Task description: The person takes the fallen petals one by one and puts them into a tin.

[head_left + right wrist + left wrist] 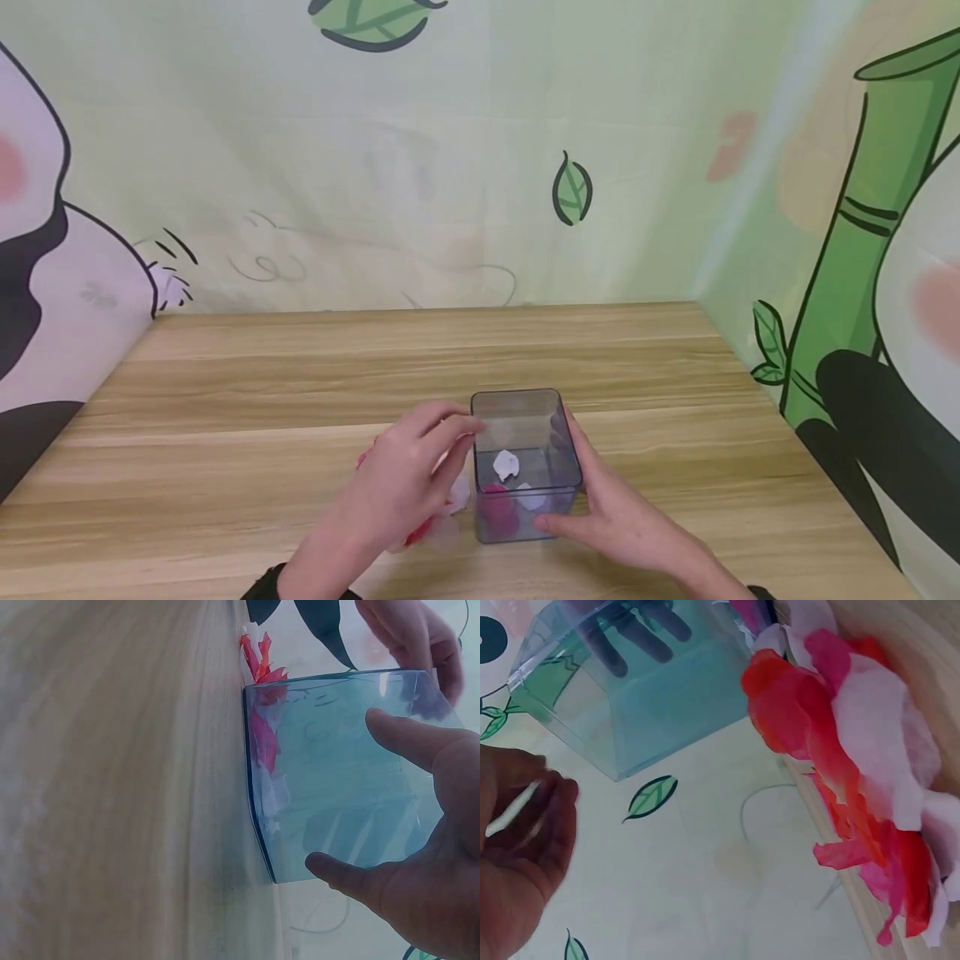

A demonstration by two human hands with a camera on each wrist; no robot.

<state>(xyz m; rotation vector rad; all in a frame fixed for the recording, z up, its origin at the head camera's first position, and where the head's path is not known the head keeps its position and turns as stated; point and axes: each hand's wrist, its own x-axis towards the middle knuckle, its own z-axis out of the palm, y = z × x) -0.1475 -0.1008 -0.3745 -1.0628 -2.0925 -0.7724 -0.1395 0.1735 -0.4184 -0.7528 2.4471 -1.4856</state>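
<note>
Gripping a clear box (525,521) in the head view, the right hand (622,525) has its thumb on the near wall and its fingers along the right side. The box stands upright and open-topped on the wooden table (300,367), toward the near edge. Inside lie two white petals (506,465) and a pinkish-red petal (501,510). Just left of it, the left hand (405,467) has its fingers bent, their tips at the left rim; whether they hold anything, I cannot tell. Partly hidden beneath that hand is a petal pile (422,532). At the far side rises a printed cloth (465,125) with leaves, and green bamboo (847,250) on the right.

Tilted sharply, the left wrist view shows the left hand's fingertips and thumb close together, a pale strip visible between them that could be a petal or the backdrop. The pile appears in red, pink and white, loosely heaped beside the box; the right hand's fingers show darkly through the plastic.

Turned sideways, the right wrist view has the right hand spread round the box, fingers showing through it, with petals low inside. Beyond, the left hand hangs by the box's rim.
</note>
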